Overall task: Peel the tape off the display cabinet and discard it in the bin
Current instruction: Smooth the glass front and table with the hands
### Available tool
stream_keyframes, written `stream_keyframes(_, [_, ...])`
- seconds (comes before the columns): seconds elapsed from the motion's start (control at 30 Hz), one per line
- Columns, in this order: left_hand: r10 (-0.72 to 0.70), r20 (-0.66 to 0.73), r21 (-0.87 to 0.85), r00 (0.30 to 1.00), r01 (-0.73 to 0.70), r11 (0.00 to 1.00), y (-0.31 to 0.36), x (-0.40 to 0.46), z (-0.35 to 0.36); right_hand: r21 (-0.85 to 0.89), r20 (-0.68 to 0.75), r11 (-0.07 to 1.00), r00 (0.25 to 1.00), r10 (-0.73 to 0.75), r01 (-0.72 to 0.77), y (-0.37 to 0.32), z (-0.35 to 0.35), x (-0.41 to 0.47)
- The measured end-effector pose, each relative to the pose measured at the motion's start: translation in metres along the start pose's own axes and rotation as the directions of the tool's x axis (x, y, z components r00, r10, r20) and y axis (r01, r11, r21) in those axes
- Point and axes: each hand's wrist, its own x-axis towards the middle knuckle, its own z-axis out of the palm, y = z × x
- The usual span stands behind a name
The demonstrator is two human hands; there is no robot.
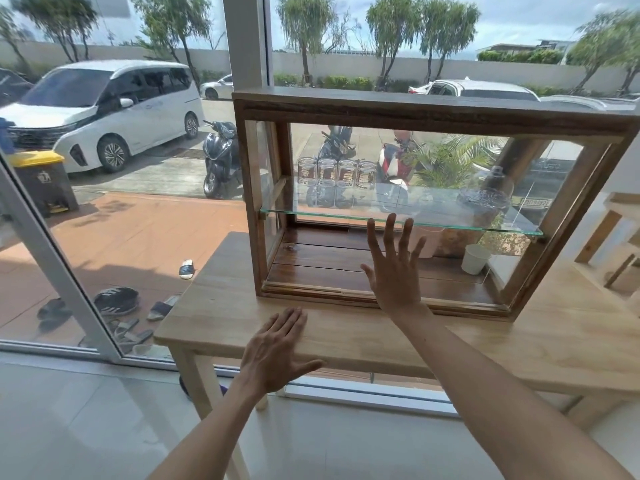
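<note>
A wooden display cabinet (433,110) with glass panes and a glass shelf (450,220) stands on a light wooden table (346,337) by the window. My right hand (394,268) is raised in front of the cabinet's lower front, fingers spread, holding nothing. My left hand (277,348) rests flat near the table's front edge, fingers apart and empty. No tape can be made out on the cabinet. A grey bin with a yellow lid (41,181) stands outside behind the window, at the far left.
Several glass jars (336,173) stand on the glass shelf; a lidded jar (481,209) and a white cup (476,259) sit at the right. A wooden stool (613,237) is at the far right. Shoes (117,301), scooters and cars are outside.
</note>
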Motion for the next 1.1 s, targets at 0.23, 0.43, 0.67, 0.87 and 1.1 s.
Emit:
stream_keyframes(0.23, [-0.005,-0.010,0.004,1.000,0.005,1.000,0.000,-0.001,0.000,0.011,-0.019,0.994,0.994,-0.110,0.111,0.005,-0.009,-0.007])
stream_keyframes(0.43, [0.010,0.016,-0.007,1.000,-0.010,1.000,-0.001,-0.001,-0.001,0.147,-0.220,0.963,0.956,-0.193,0.228,0.060,-0.025,-0.018])
stream_keyframes(0.67, [0.080,-0.002,-0.004,0.997,-0.080,0.997,-0.025,-0.009,-0.013,-0.005,-0.028,0.999,0.999,-0.035,0.035,0.099,-0.044,-0.012])
stream_keyframes(0.87, [0.072,-0.014,-0.004,0.997,-0.072,0.997,-0.038,-0.014,-0.008,0.021,0.017,1.000,1.000,0.017,-0.017,0.092,-0.019,-0.008])
stream_keyframes(1.1, [0.089,-0.050,0.035,0.995,-0.087,0.996,-0.037,-0.014,-0.005,0.046,0.042,0.999,0.999,0.015,-0.017,0.084,-0.014,-0.004])
